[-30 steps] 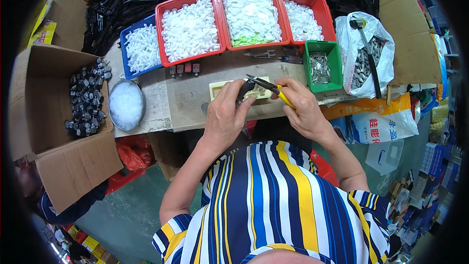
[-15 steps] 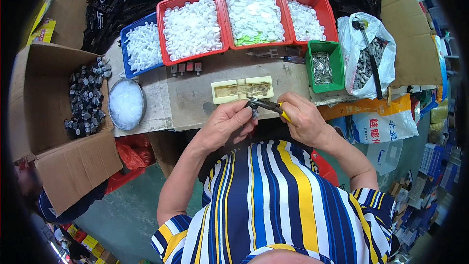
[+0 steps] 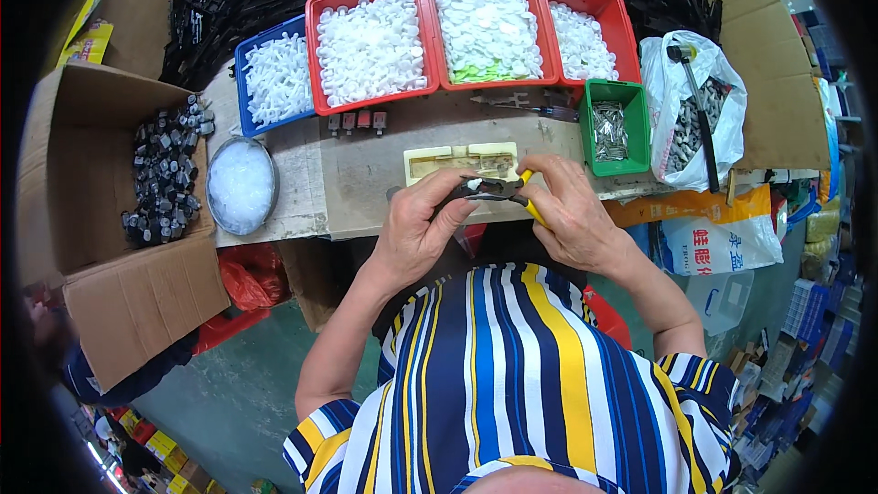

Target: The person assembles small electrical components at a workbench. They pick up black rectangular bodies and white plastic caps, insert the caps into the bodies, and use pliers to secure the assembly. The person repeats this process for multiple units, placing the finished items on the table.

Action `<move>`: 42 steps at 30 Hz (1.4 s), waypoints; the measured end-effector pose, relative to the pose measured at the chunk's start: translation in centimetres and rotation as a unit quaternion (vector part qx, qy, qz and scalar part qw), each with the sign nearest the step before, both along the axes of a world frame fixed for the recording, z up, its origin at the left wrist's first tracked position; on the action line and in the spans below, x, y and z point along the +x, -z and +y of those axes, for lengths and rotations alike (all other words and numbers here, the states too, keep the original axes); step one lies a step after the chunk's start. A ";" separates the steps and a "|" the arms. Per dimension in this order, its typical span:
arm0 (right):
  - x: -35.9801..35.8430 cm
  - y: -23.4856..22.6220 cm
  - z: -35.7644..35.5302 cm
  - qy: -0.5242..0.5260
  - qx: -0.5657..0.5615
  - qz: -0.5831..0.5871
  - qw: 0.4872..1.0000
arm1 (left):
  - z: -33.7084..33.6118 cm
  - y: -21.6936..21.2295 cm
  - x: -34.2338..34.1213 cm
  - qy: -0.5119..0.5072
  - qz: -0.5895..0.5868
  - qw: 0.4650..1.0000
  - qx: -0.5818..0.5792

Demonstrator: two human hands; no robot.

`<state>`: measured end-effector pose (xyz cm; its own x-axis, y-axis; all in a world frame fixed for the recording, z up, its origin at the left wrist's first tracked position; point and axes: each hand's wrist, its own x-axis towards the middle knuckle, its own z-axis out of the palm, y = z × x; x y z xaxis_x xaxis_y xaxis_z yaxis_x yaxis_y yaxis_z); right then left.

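Pliers (image 3: 501, 190) now drawn back from the cream jig block (image 3: 462, 162) to the bench edge.
Right hand (image 3: 572, 215) grips their yellow handles; left hand (image 3: 421, 229) pinches a small part at the tips, so fitting has moved off the block.

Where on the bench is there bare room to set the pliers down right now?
The best free patch is the bare bench top between the round bowl of clear bits and the cream jig block, below the red bins. A thinner strip runs between the red bins and the jig. Right of the jig it is crowded: green bin, white bag, both hands.
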<state>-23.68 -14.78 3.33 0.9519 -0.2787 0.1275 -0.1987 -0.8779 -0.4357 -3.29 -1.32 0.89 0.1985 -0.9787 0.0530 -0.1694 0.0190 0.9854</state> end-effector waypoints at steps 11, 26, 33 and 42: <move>0.6 0.9 0.6 -0.017 0.026 -0.009 0.999 | 3.1 -1.2 1.1 -0.010 -0.095 0.987 0.127; 0.0 3.8 -2.3 0.139 -0.085 0.104 0.981 | 4.7 0.5 6.5 -0.113 -0.410 0.903 0.061; -1.1 1.5 -3.4 0.112 -0.015 0.055 0.992 | -0.6 5.2 8.3 -0.121 -0.542 0.830 0.051; 4.5 -1.1 -10.6 0.057 -0.059 -0.057 0.995 | 1.2 3.1 5.8 -0.135 -0.427 0.886 0.118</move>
